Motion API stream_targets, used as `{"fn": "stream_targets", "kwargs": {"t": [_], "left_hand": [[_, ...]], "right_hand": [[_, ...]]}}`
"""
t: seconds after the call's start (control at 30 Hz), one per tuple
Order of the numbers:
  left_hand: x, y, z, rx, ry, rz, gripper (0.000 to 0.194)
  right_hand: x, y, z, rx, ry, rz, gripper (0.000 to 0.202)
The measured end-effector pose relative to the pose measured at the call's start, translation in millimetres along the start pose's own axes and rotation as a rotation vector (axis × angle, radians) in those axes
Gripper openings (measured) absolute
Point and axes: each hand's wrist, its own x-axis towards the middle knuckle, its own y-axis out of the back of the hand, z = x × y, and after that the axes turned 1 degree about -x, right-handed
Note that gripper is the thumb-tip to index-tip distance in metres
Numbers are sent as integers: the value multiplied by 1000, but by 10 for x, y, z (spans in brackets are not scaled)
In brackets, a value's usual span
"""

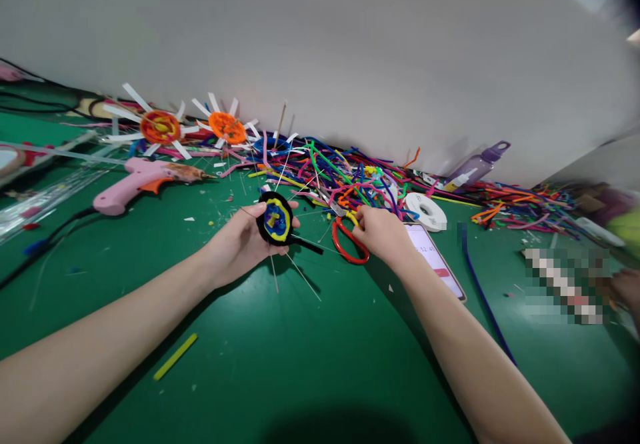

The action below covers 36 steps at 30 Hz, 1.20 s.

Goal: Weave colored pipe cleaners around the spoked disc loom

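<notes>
A small round disc of coiled pipe cleaner (275, 219), black at the rim with yellow and blue inside, sits in my left hand (245, 237), pinched at its edge. Thin pale spokes stick out from it, and a black pipe-cleaner end (309, 246) points to the right. To its right, my right hand (383, 234) has its fingers closed on the handle of a pair of scissors (351, 241) with red and yellow loops. The blades point away toward the pile of pipe cleaners (325, 171).
A pink glue gun (127, 187) lies at left, near two orange discs with white strips (160, 128). By my right wrist are a phone (435, 257) and a white ring-shaped roll (425, 212). Behind stands a purple bottle (473, 167). Another person's hand (627, 291) is at far right.
</notes>
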Motion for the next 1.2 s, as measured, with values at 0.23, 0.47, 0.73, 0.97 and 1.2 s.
{"fn": "stream_targets", "kwargs": {"t": [0.23, 0.47, 0.73, 0.97, 1.2], "left_hand": [[-2, -13, 15, -30, -20, 1, 38], [13, 24, 63, -165, -29, -15, 41], [7, 61, 107, -233, -35, -26, 50], [11, 37, 119, -262, -34, 22, 51], [-19, -2, 145, -298, -38, 90, 48]], "right_hand": [[71, -51, 76, 111, -3, 46, 16], [154, -97, 92, 679, -107, 158, 17], [106, 28, -38, 1299, -162, -91, 18], [51, 90, -56, 1480, 3, -182, 37], [46, 1, -128, 1508, 91, 94, 32]]}}
